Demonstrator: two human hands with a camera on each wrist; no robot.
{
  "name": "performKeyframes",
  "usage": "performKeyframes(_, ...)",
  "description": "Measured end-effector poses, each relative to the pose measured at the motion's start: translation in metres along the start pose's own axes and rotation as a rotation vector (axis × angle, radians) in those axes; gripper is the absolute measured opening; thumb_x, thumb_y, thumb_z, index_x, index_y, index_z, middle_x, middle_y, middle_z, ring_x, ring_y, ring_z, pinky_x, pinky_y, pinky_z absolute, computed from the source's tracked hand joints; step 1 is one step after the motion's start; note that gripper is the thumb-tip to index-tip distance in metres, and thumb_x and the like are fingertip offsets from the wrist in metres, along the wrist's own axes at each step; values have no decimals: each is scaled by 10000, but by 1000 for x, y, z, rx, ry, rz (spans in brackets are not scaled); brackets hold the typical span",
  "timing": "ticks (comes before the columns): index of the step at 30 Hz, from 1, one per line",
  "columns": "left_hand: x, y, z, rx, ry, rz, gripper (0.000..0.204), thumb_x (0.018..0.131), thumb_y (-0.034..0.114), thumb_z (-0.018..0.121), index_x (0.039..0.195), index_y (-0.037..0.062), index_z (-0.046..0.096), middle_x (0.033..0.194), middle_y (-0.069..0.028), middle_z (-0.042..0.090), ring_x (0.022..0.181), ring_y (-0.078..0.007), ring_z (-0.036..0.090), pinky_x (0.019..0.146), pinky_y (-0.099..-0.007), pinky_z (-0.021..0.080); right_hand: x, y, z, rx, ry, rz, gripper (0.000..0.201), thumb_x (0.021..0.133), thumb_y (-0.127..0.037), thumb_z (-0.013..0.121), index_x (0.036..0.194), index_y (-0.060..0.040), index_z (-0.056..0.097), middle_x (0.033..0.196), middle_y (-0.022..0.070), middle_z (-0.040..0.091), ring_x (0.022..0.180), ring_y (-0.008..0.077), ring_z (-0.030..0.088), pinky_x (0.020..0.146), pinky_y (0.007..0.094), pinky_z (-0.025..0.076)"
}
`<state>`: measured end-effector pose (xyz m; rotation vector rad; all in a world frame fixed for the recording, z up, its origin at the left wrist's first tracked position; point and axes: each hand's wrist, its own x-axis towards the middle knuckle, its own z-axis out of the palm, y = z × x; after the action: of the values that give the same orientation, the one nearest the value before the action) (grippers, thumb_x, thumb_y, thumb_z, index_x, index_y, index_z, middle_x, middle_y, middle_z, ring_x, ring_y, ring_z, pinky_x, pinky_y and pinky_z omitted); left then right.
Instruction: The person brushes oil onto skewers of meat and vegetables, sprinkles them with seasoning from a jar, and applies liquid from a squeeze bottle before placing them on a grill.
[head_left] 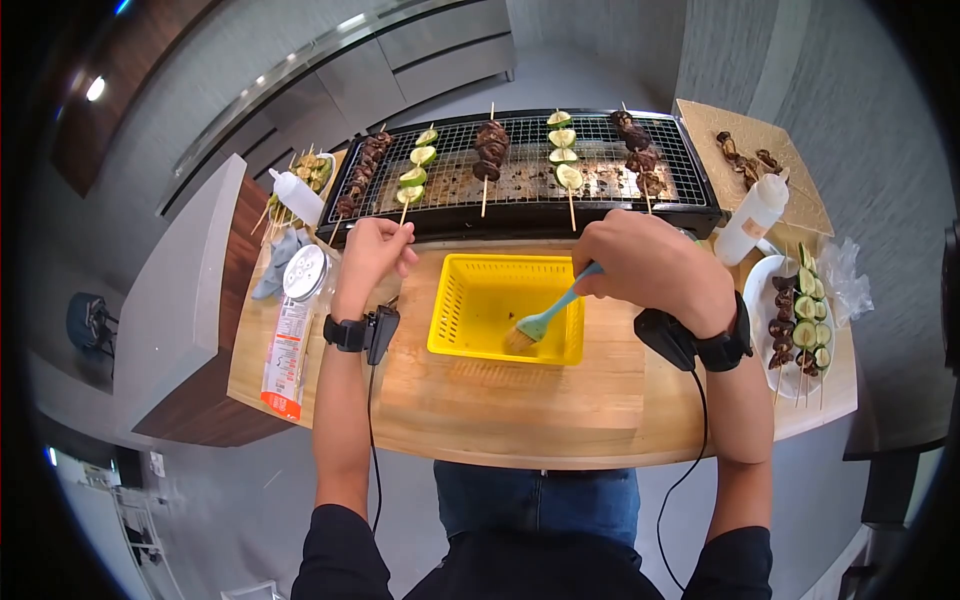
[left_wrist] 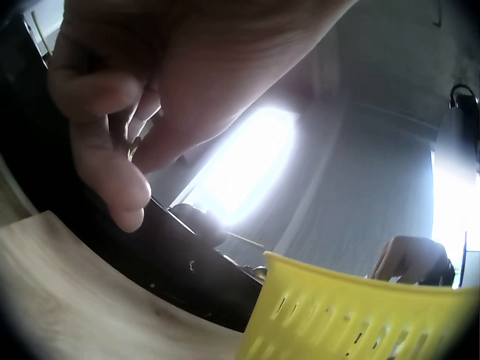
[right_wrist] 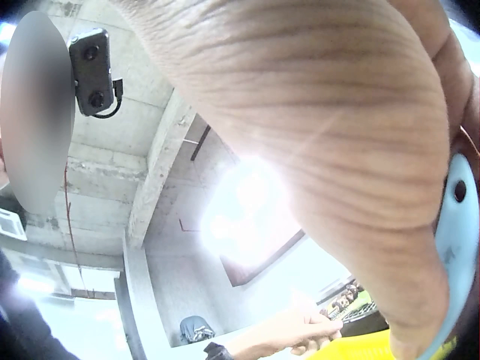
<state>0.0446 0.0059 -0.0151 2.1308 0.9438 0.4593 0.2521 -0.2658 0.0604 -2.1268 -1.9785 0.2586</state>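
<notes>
With thumb and fingertips my left hand [head_left: 370, 262] pinches the near end of a cucumber skewer [head_left: 412, 178], whose green-rimmed slices lie on the grill grate. In the left wrist view those fingers [left_wrist: 112, 176] are bent together above the grill's dark edge. My right hand [head_left: 655, 262] grips the blue handle of a basting brush [head_left: 560, 308]. The bristles point down into a yellow basket [head_left: 437, 335], close over its bottom. Part of the blue handle [right_wrist: 459, 225] shows beside the palm in the right wrist view.
Meat skewers [head_left: 491, 150] and another cucumber skewer [head_left: 563, 150] lie across the grill [head_left: 460, 225]. Squeeze bottles [head_left: 750, 220] stand at both sides. To the right, a white plate [head_left: 765, 275] holds more skewers. A shaker [head_left: 304, 272] sits on the left, and a wooden board [head_left: 500, 400] lies under the basket.
</notes>
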Motion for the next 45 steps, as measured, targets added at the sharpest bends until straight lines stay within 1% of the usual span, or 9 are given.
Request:
performKeyframes(6,7,-5,-7,-226,-144,-115,282,974,214,505,977,-38,631,691,-97,683,463,-74,585,377,-177,355,2,3,4,15,2,-21,161,755,-159,714,843,-29,678,806,118,644,857,292,622,755,371,501)
performKeyframes(9,8,-7,-9,-354,-122,-75,270,975,213,506,979,-28,626,712,-98,689,463,-67,581,375,-167,351,2,5,7,23,43,-42,162,756,-160,714,847,-32,674,805,123,641,853,295,623,754,371,501)
performKeyframes(15,9,-3,1,-310,-63,-30,263,970,216,513,966,-21,626,728,-113,699,457,-65,581,365,-167,345,3,1,4,43,-26,7,163,759,-161,713,849,-34,664,803,125,637,854,292,624,753,372,501)
performKeyframes(24,3,11,5,-143,-97,-80,376,942,306,562,935,-63,634,692,-107,702,471,-87,604,389,-198,375,1,7,11,42,84,-35,202,771,-185,721,905,-36,693,755,74,671,878,260,607,788,362,475)
performKeyframes(30,2,-3,-9,-17,12,-16,404,924,346,590,845,-43,667,659,-80,688,485,-75,597,417,-210,395,3,11,11,73,93,-68,186,777,-174,712,858,-8,693,682,80,674,712,232,660,670,340,507)
performKeyframes(33,1,-8,-15,-2,75,1,373,922,318,606,775,-22,648,582,-38,621,451,-74,549,420,-210,389,6,11,7,80,-5,-11,207,799,-183,695,828,22,690,623,82,671,543,182,657,531,295,513)
performKeyframes(35,-9,6,-14,107,172,32,360,911,279,613,716,-23,625,544,-21,580,434,-73,515,425,-235,387,10,14,10,82,-42,24,208,802,-186,695,824,21,692,629,84,674,545,172,660,534,288,516)
performKeyframes(41,-15,63,1,128,29,75,352,911,275,606,743,-33,632,551,-29,599,432,-77,529,425,-232,406,19,16,4,105,-215,196,211,801,-198,696,812,12,703,625,69,675,533,152,653,546,276,522)
performKeyframes(45,5,76,13,134,-112,121,395,910,318,598,763,-44,657,605,-65,655,456,-106,582,461,-232,457,18,15,3,116,-205,203,213,803,-203,691,798,10,703,628,67,676,534,156,651,553,278,522)
